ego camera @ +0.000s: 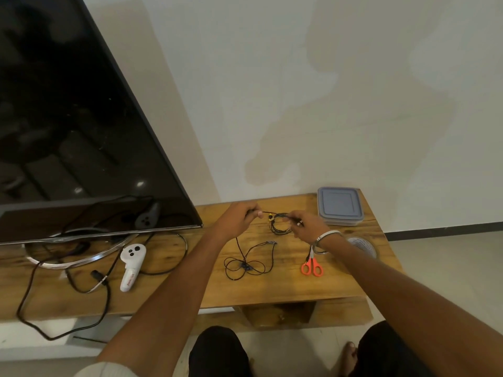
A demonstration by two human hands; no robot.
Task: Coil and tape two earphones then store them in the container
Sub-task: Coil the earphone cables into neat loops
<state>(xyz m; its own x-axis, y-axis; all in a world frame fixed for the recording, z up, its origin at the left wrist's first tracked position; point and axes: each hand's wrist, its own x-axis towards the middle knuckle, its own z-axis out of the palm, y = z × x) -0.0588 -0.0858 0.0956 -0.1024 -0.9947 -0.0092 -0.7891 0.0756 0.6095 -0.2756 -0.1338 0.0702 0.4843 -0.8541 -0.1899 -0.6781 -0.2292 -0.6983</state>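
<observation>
Nearest the bench's (pixel 299 289) front edge, the loose earphone (pixel 246 263) is lying as a thin black cord, sprawling in two slack loops with a small dark piece at their crossing and one strand running up toward the left hand. Just to its right, the orange-handled scissors (pixel 312 266) are resting flat, blades pointing away from the front edge and passing under the right wrist. A roll of clear tape (pixel 363 246) is sitting near the bench's right edge, partly hidden by that forearm.

Farther back, toward the middle of the bench, the second earphone (pixel 280 224) is hanging between both hands as a small bundle of black loops with tiny yellow bits at the top. The left hand (pixel 236 217) is curling closed, thumb and fingertips pinching a strand of cord. The right hand (pixel 306 223), wearing a metal bangle, is likewise pinching shut on the coil's right side.

At the far right corner, the container (pixel 339 205) is standing with its grey-blue lid on, well apart from both earphones.
</observation>
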